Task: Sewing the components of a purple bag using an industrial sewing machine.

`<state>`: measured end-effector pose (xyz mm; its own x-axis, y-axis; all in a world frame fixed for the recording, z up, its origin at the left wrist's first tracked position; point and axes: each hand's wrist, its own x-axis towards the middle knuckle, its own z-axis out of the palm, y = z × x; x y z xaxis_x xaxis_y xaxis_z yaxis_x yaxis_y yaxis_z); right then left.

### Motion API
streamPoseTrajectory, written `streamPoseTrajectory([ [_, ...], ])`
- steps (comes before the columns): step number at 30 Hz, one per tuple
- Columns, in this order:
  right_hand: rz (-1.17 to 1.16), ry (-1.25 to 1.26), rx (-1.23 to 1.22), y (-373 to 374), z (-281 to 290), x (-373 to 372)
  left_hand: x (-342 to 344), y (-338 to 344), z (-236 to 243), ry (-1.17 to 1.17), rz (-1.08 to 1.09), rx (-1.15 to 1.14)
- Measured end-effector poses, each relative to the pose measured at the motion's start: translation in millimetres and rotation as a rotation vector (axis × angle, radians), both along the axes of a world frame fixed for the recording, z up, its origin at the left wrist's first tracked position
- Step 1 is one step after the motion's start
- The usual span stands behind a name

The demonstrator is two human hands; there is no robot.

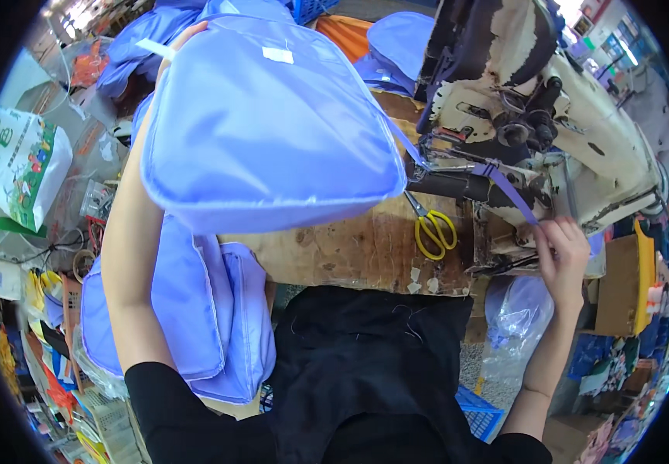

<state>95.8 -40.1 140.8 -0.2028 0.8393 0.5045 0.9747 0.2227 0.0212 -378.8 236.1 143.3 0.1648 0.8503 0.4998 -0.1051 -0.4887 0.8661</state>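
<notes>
A puffy lilac-blue fabric bag (pixel 273 124) with rounded corners and a white label is raised over the table, left of the sewing machine. My left hand (pixel 187 35) grips its far left edge; most of that hand is hidden behind the bag. A purple binding strip (pixel 514 195) passes through the machine's metal guide, and another length of it runs up to the bag's right edge. My right hand (pixel 563 251) pinches the strip's free end, to the right of the machine's arm. Yellow-handled scissors (pixel 435 232) lie on the table under the machine, between my hands.
The worn sewing machine (pixel 605 131) stands at the right on a wooden table (pixel 334 259). More lilac-blue bags (pixel 172 301) are stacked at the left, and others (pixel 400 46) lie at the back. A cardboard box (pixel 617 286) and a clear plastic bag (pixel 516 321) are at the right.
</notes>
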Motion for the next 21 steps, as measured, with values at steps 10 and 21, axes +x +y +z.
streamPoseTrajectory([
  [10,-0.198,0.136,-0.07,-109.5,-6.7,51.1,-8.3,48.6,-51.2,-0.032,-0.534,-0.062],
  [21,-0.083,1.02,-0.242,36.8,-41.9,-112.8,-7.3,15.7,-21.1,0.213,-0.177,-0.311],
])
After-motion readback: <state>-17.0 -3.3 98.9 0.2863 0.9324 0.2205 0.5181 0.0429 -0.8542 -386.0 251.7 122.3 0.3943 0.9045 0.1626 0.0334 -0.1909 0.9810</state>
